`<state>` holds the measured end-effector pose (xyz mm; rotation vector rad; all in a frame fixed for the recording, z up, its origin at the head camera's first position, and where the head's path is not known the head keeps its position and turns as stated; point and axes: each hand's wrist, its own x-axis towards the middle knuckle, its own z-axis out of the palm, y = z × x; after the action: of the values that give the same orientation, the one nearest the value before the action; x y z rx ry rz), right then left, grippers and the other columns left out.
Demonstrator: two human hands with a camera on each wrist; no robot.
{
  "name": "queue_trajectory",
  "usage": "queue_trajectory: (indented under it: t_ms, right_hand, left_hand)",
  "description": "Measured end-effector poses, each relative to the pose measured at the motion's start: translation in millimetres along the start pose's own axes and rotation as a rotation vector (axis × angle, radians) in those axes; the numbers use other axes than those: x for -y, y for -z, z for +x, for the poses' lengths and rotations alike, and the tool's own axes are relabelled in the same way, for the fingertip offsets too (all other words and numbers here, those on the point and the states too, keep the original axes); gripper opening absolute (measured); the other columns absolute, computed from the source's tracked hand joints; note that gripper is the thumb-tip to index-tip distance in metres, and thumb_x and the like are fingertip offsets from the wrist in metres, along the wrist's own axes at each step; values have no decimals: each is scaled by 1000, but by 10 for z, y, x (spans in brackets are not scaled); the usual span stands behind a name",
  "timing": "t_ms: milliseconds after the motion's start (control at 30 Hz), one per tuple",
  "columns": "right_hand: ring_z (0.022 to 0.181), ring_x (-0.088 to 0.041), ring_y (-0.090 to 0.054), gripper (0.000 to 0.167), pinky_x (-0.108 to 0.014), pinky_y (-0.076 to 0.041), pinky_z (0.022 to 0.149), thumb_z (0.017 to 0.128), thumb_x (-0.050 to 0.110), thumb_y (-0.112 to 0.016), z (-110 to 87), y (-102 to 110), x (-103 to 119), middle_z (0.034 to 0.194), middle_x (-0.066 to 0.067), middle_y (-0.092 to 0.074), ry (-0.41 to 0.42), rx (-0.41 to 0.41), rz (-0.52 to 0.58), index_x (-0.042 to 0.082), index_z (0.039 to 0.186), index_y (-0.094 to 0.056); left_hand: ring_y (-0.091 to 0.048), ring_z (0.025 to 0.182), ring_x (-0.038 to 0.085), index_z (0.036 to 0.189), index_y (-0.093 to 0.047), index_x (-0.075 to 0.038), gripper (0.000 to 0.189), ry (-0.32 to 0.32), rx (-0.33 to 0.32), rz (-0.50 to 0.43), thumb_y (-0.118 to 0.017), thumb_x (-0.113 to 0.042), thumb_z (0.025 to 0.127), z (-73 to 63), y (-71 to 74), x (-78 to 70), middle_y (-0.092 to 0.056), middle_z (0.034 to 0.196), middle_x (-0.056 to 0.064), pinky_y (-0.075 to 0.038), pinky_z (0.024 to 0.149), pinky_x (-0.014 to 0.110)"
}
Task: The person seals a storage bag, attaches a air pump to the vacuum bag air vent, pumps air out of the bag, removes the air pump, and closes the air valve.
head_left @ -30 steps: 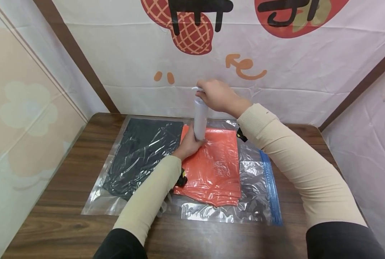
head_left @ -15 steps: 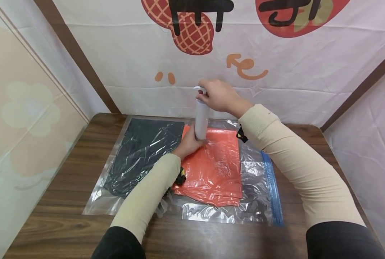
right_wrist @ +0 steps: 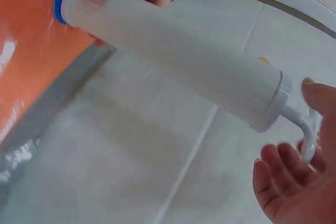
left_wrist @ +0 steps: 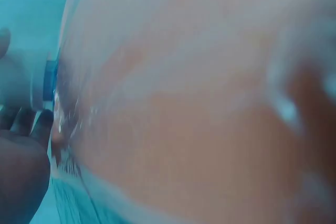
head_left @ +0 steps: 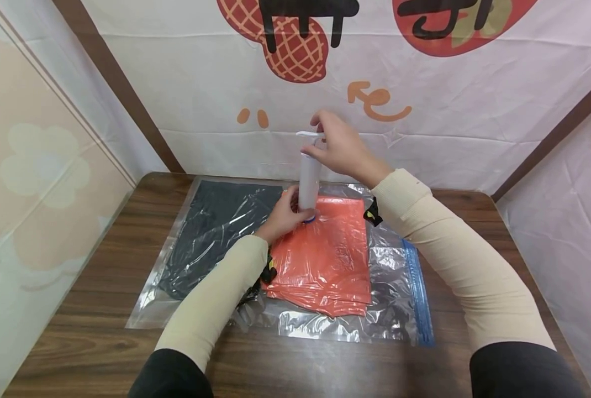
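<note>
A white hand pump stands upright, its blue-ringed foot on the red plastic-wrapped pack. Low on the barrel, my left hand holds it lightly between thumb and fingers, the palm set back from it. The left wrist view shows the pump's blue end against the glossy plastic. Up at the top, my right hand surrounds the pump's handle loosely. In the right wrist view its thumb and fingers are spread, not wrapped round the handle.
A clear bag with dark contents lies left of the red pack. Beneath and right of the pack is clear plastic with a blue zip strip. All lie on a wooden table, with a printed cloth wall right behind.
My right hand has loosened its hold on the pump handle, its fingers lifting and spreading. My left hand has eased back leftward, uncovering the blue foot. The pump stays in place.
</note>
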<state>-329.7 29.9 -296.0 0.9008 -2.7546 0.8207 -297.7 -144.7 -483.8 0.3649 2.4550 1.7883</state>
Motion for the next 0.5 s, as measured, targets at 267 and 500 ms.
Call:
queue_trajectory:
  t_ms: [267, 500]
  right_hand:
    - [116, -31, -58, 77, -46, -54, 93, 88, 24, -83, -262, -430, -172, 134, -20, -51, -66, -179, 393, -3, 145, -37]
    - [118, -33, -59, 78, -48, -53, 95, 91, 24, -80, -366, -790, -230, 136, -19, -54, -145, -137, 504, 1, 148, -32]
  left_hand:
    - [-51, 136, 33, 152, -41, -3, 63, -94, -48, -96, -71, -5, 96, -47, 116, -11, -52, 147, 20, -42, 112, 44]
    - [-52, 135, 32, 153, -44, -7, 61, -87, -46, -19, -69, -10, 98, -57, 66, -15, -53, 146, 19, -42, 112, 44]
